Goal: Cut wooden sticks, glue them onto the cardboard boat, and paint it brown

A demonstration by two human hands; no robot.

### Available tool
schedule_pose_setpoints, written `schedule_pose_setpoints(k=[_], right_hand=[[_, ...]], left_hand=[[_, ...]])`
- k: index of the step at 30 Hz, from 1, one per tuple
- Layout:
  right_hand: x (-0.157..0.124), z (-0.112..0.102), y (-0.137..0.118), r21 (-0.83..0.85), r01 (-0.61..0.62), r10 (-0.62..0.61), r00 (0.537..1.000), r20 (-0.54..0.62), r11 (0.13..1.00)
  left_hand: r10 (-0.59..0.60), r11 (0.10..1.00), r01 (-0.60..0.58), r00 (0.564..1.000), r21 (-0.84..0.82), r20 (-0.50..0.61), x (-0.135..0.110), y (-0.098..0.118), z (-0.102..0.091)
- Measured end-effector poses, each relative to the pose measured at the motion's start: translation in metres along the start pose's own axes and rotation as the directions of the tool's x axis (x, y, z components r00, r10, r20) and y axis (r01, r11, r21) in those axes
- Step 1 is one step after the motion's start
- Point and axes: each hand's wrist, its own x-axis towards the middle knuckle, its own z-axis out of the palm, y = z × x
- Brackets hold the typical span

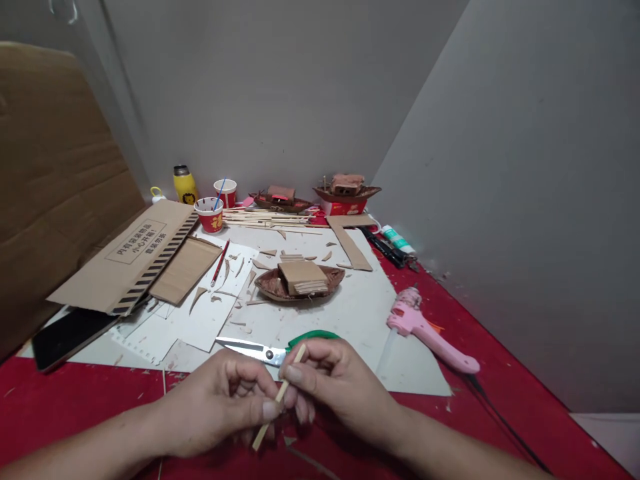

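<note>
Between the fingers of both hands is a short, pale wooden stick (271, 418), slanting from lower left to upper right. My left hand (225, 400) pinches its lower half, while my right hand (335, 380) grips near its upper end. Just beyond the right fingers lie scissors (253, 350) with green handles, partly hidden by that hand. Farther back on the white sheet sits a small model boat (300, 283) with a brown hull, a cardboard roof and layered strips at its side.
Cardboard scraps (200, 300) litter the white sheet (370, 360). A pink glue gun (430, 330) lies right, its cord trailing forward. Left are a printed cardboard piece (130, 250) and a phone (70, 337). Behind are paper cups (209, 217), wooden sticks (270, 217) and two model boats (347, 190).
</note>
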Motion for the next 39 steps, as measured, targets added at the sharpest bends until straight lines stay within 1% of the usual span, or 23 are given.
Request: schedule_pose_setpoints(k=[3,7,10,14,15,17,19,20,21,23,25,26,27,28,29,31,36,39], right_hand=[[0.001,-0.001,0.003,0.025,-0.019,0.019,1.000,0.020,1.000],[0.003,-0.002,0.009,0.042,0.000,0.000,1.000,0.021,0.999],[0.003,-0.003,0.012,0.041,-0.025,0.024,0.999,0.027,0.999],[0.002,0.000,0.012,0.015,-0.062,0.062,0.997,0.037,0.998],[0.002,0.000,0.010,0.000,-0.066,0.066,0.997,0.041,0.998],[0.000,0.000,0.004,-0.071,-0.042,0.045,0.998,0.042,0.997],[-0.002,-0.003,-0.006,-0.236,0.039,-0.039,0.999,0.007,0.971],[-0.004,-0.006,-0.012,-0.364,0.092,-0.108,0.994,-0.022,0.927],[-0.005,-0.009,-0.017,-0.509,0.134,-0.182,0.982,-0.045,0.850],[-0.009,-0.016,-0.024,-0.773,0.167,-0.288,0.957,-0.021,0.612],[-0.011,-0.021,-0.027,-0.918,0.139,-0.292,0.956,0.027,0.371],[-0.012,-0.022,-0.028,-0.954,0.118,-0.267,0.963,0.041,0.277],[-0.013,-0.022,-0.027,-0.974,0.095,-0.233,0.971,0.046,0.204],[-0.014,-0.022,-0.027,-0.986,0.074,-0.196,0.980,0.043,0.151],[-0.015,-0.021,-0.027,-0.992,0.057,-0.161,0.986,0.038,0.112],[-0.016,-0.019,-0.028,-0.997,0.032,-0.108,0.994,0.025,0.063],[-0.021,-0.020,-0.030,-0.999,0.020,-0.053,0.998,0.018,0.027],[-0.026,-0.025,-0.024,-0.999,0.031,-0.045,0.998,0.032,-0.022]], left_hand=[[0.001,1.000,-0.002,1.000,0.017,0.028,0.000,-0.002,-0.002],[0.007,0.999,-0.011,0.997,0.051,0.070,0.001,-0.004,-0.005],[-0.026,0.999,0.023,0.996,0.039,0.080,0.003,-0.003,-0.004],[-0.022,0.999,0.025,0.989,-0.022,0.148,0.005,-0.001,-0.001],[-0.020,0.999,0.027,0.987,-0.038,0.161,0.005,-0.001,-0.001],[-0.036,0.999,0.041,0.988,-0.028,0.148,0.003,-0.002,-0.002],[-0.054,0.999,0.053,0.994,0.011,0.098,0.001,-0.003,-0.006],[-0.043,0.999,0.041,0.997,0.026,0.069,0.000,-0.004,-0.009],[-0.021,0.999,0.020,0.999,0.032,0.040,0.000,-0.004,-0.012],[0.046,0.999,-0.046,0.999,0.025,-0.008,-0.001,-0.002,-0.018],[0.098,0.995,-0.097,0.994,0.016,-0.057,-0.001,0.001,-0.023],[0.113,0.994,-0.112,0.990,0.014,-0.080,0.000,0.002,-0.025],[0.127,0.992,-0.126,0.987,0.010,-0.100,0.001,0.003,-0.026],[0.137,0.990,-0.138,0.983,0.004,-0.119,0.001,0.004,-0.028],[0.144,0.989,-0.146,0.980,-0.009,-0.135,0.002,0.005,-0.028],[0.147,0.987,-0.156,0.976,-0.040,-0.162,0.004,0.004,-0.029],[0.135,0.983,-0.158,0.968,-0.092,-0.211,0.009,0.003,-0.032],[0.130,0.978,-0.163,0.964,-0.131,-0.232,0.010,0.005,-0.031]])
